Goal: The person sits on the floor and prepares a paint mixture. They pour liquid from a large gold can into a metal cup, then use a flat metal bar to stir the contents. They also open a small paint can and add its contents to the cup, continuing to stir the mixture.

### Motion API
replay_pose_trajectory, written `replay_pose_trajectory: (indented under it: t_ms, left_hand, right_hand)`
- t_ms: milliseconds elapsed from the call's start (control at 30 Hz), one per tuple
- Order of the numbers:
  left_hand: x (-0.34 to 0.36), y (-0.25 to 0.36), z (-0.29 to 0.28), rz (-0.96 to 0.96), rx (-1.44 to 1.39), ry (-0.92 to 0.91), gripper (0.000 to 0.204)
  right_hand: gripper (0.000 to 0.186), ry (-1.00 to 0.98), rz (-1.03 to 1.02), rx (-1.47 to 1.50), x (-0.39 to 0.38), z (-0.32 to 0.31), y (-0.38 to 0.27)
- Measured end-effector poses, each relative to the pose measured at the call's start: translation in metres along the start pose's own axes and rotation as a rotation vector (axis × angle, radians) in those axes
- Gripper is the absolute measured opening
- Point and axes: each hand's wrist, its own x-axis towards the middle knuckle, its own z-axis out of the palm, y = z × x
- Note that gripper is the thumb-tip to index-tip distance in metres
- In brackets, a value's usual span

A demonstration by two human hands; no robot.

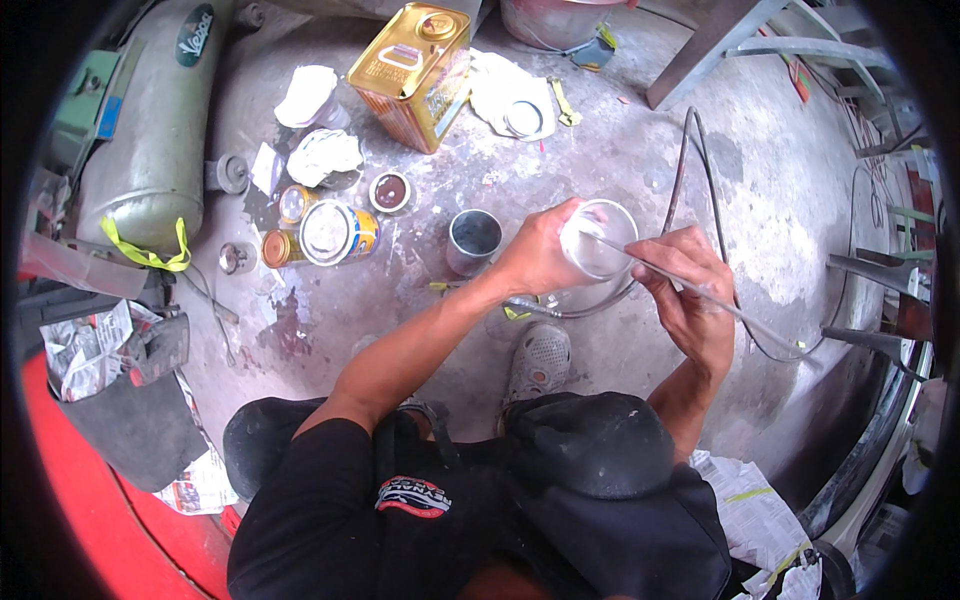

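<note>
My left hand [541,247] is wrapped round a clear cup [612,262], tilted so its mouth faces up toward me. Something whitish shows inside, too unclear to name. In my right hand [690,290] a long thin grey stirring stick [745,316] is pinched between thumb and fingers. Its one end reaches into the cup, and the other sticks out past my hand to the lower right. Close to my left wrist, a dark grey cup [474,238] stands on the floor.
On the floor at left are a paint can [338,232], small jars [280,247] and a dark-filled container [390,191]. A gold tin [410,75] stands behind them. A grey tank [150,150] lies far left. A black hose [688,150] loops behind my right hand; metal stands [880,268] line the right.
</note>
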Motion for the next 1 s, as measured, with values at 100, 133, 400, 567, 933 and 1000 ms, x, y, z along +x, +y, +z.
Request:
replay_pose_trajectory:
  t_ms: [100,133,400,567,933,1000]
  left_hand:
    - [0.0,0.006,-0.002,-0.037,-0.01,-0.002,0.062]
    - [0.0,0.005,-0.001,-0.032,-0.026,0.0,0.062]
    - [-0.004,0.0,0.004,-0.061,-0.082,-0.052,0.068]
    - [-0.001,0.004,0.003,-0.049,-0.014,-0.083,0.069]
    - [-0.004,0.004,0.003,-0.045,-0.009,-0.076,0.07]
    - [-0.005,0.008,0.003,-0.06,-0.029,-0.075,0.07]
  right_hand:
    - [0.016,-0.002,-0.015,0.049,-0.001,0.005,0.002]
    - [0.015,0.001,-0.03,0.083,-0.002,0.007,0.003]
    - [0.01,0.154,0.004,0.007,0.006,0.026,-0.003]
    - [0.007,0.152,0.161,0.108,-0.003,0.024,-0.003]
    - [0.005,0.196,0.068,0.067,0.001,0.034,-0.006]
    - [0.005,0.215,0.014,0.049,0.003,0.035,-0.004]
